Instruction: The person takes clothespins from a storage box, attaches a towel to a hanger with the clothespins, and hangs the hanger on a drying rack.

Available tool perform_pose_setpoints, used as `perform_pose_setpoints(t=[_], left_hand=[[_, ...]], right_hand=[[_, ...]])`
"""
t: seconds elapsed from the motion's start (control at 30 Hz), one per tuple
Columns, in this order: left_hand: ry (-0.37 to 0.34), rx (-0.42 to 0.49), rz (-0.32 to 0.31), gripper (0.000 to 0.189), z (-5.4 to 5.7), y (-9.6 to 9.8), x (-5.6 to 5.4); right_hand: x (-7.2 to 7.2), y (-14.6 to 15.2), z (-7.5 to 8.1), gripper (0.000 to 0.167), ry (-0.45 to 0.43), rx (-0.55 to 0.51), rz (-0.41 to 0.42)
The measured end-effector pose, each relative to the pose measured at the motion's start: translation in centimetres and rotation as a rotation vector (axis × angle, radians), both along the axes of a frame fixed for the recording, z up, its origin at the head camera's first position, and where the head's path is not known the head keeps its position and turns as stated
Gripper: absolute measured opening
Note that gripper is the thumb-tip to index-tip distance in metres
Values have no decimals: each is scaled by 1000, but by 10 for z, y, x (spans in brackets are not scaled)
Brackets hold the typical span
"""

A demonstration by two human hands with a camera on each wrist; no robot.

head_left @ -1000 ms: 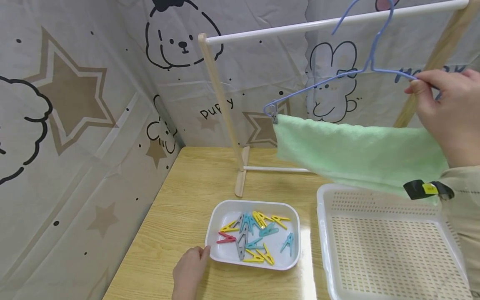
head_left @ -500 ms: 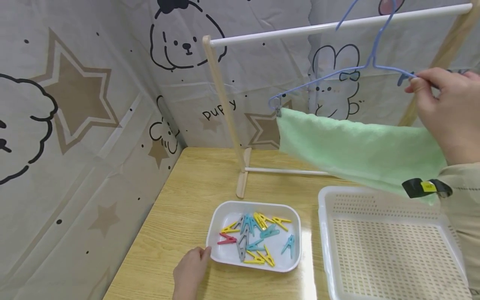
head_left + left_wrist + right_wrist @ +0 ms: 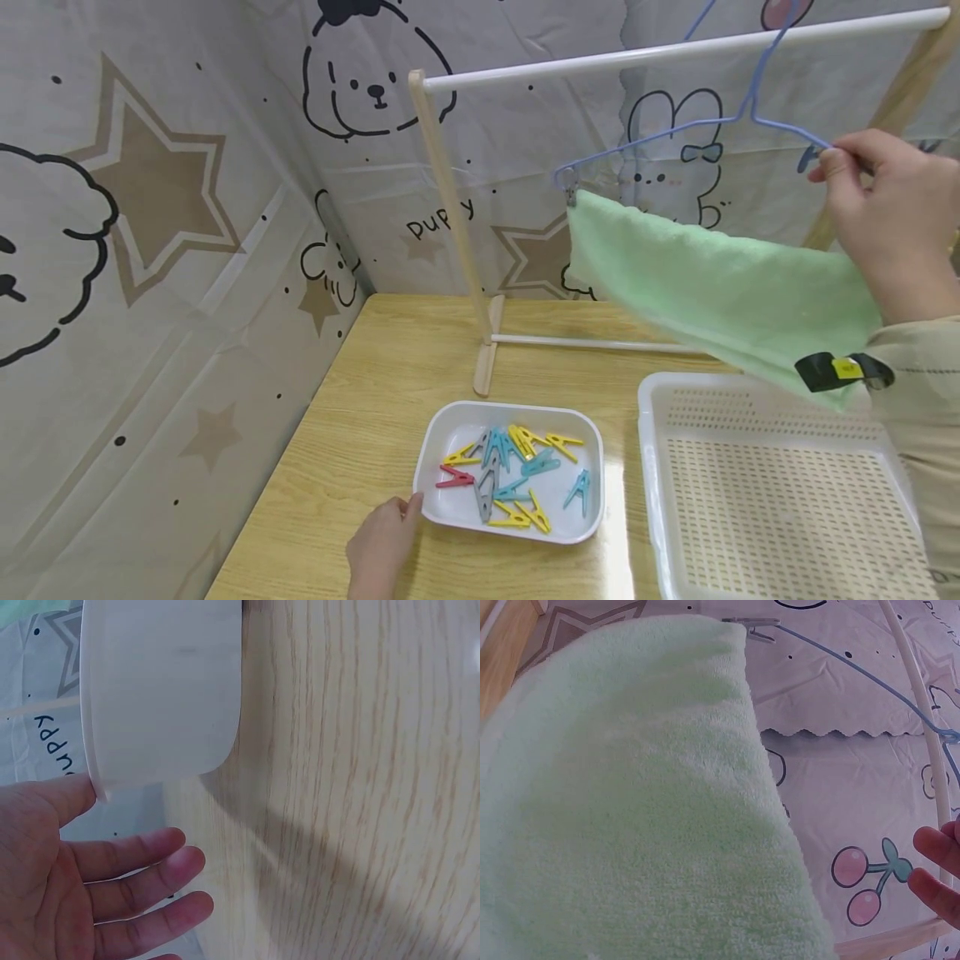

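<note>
My right hand [image 3: 892, 200] pinches one arm of a blue clothes hanger [image 3: 720, 121], holding it up at the drying rack. A pale green towel [image 3: 720, 283] hangs below it, its left corner fastened by a small grey clip [image 3: 572, 197]. In the head view the hand hides the towel's right corner. The hanger's neck crosses in front of the white rail [image 3: 600, 65], and the hook's far side reaches the rail's top edge. My left hand [image 3: 112, 885] touches the corner rim of a white tub [image 3: 557, 502] with its fingers extended.
Clothes pegs [image 3: 540, 462] in yellow, teal, grey and red lie in the tub. To its right stands a white perforated basket [image 3: 772, 500]. The rack's wooden post [image 3: 450, 200] and foot [image 3: 483, 367] rise behind, before a printed cloth wall [image 3: 300, 208].
The hanger's left end and the towel have risen and shifted slightly right. The hook's tip, earlier in front of the rail, no longer shows below its top edge. My left hand stays at the tub.
</note>
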State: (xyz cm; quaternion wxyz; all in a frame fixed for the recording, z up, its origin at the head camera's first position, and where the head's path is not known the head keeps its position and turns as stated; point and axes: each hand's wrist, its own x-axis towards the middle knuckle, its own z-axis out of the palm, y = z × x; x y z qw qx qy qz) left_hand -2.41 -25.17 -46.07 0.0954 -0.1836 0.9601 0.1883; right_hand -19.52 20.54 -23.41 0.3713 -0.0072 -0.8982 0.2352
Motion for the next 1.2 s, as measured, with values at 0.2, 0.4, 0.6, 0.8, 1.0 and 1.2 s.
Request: perform_pose_setpoints(t=[0.2, 0.4, 0.6, 0.8, 1.0, 1.2], left_hand=[[-17, 14, 18, 56, -3, 0, 1], [-22, 13, 18, 57, -3, -1, 1], [-30, 17, 17, 58, -2, -1, 1], [-28, 17, 16, 58, -1, 0, 1], [-28, 14, 17, 59, -1, 0, 1], [-16, 5, 13, 60, -2, -1, 1]], right_hand=[[-5, 0, -3, 33, -17, -18, -23], [-19, 10, -18, 40, -56, 3, -102], [-14, 1, -10, 35, -95, -12, -100], [-32, 12, -21, 41, -172, -36, -108], [-33, 8, -22, 38, -212, -46, -93], [-62, 37, -49, 45, -221, -16, -103]])
